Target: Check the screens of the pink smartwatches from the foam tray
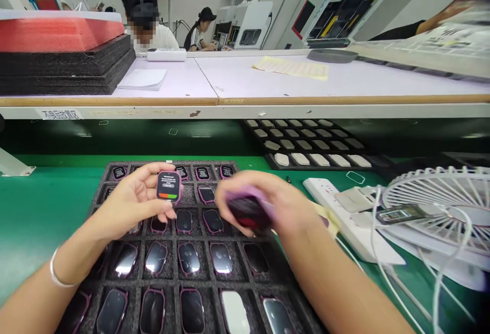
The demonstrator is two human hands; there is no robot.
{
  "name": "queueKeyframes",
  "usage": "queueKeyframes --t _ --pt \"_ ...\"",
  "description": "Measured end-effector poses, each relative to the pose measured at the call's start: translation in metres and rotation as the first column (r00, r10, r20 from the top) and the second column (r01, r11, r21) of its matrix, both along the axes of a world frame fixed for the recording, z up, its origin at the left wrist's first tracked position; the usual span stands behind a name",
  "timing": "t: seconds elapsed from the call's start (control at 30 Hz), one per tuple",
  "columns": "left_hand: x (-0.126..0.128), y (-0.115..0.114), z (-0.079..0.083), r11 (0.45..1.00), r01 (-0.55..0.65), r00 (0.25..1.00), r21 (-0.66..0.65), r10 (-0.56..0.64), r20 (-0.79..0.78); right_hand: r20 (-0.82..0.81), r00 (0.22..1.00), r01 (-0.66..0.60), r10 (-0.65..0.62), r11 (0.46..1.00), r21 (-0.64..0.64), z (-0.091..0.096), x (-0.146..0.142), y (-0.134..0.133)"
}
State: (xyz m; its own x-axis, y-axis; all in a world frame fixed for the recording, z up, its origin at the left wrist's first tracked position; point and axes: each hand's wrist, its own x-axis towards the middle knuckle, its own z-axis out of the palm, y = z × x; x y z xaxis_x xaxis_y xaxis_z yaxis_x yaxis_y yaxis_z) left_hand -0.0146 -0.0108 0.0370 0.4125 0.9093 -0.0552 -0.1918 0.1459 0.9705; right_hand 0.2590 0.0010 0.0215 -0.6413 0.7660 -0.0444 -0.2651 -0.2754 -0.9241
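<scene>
Between the thumb and fingers of my left hand (133,198) is a smartwatch body (169,187) without a strap, its screen lit with text and a red and green bar. My right hand (281,204) is blurred by motion; its fingers are wrapped round a purple-edged, dark-faced watch (248,211), also smeared. Both hands are above a black foam tray (174,267) divided into compartments. Purple-rimmed watch bodies (189,258) lie in many of them, mostly with dark screens; several in the back row (202,173) show lit text. One compartment near the front holds a white piece (235,313).
A second black tray (273,163) with pale pieces stands under the shelf (214,76). At right are a white power strip (344,221), loose cables and a white fan (440,206). Foam blocks (61,63) are stacked on the shelf at left. Other people sit beyond.
</scene>
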Motion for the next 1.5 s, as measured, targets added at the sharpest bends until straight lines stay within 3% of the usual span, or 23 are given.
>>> queueKeyframes --t 0.1,0.3,0.77,1.5 --pt "0.012 0.008 -0.014 0.990 -0.134 0.990 0.039 0.136 -0.045 -0.115 0.992 0.038 -0.046 0.997 -0.072 -0.011 -0.027 0.020" --pt "0.018 0.007 -0.023 0.973 -0.224 0.971 0.051 0.227 -0.070 -0.060 0.992 0.092 -0.108 0.971 -0.222 -0.030 -0.045 0.023" --pt "0.020 0.009 -0.038 0.956 -0.218 0.964 0.197 0.242 -0.107 -0.038 0.989 0.144 -0.145 0.989 -0.020 -0.036 -0.056 0.013" --pt "0.021 0.004 -0.033 0.971 -0.222 0.972 0.086 0.227 -0.053 -0.005 0.974 0.226 -0.226 0.972 0.069 -0.038 -0.058 0.014"
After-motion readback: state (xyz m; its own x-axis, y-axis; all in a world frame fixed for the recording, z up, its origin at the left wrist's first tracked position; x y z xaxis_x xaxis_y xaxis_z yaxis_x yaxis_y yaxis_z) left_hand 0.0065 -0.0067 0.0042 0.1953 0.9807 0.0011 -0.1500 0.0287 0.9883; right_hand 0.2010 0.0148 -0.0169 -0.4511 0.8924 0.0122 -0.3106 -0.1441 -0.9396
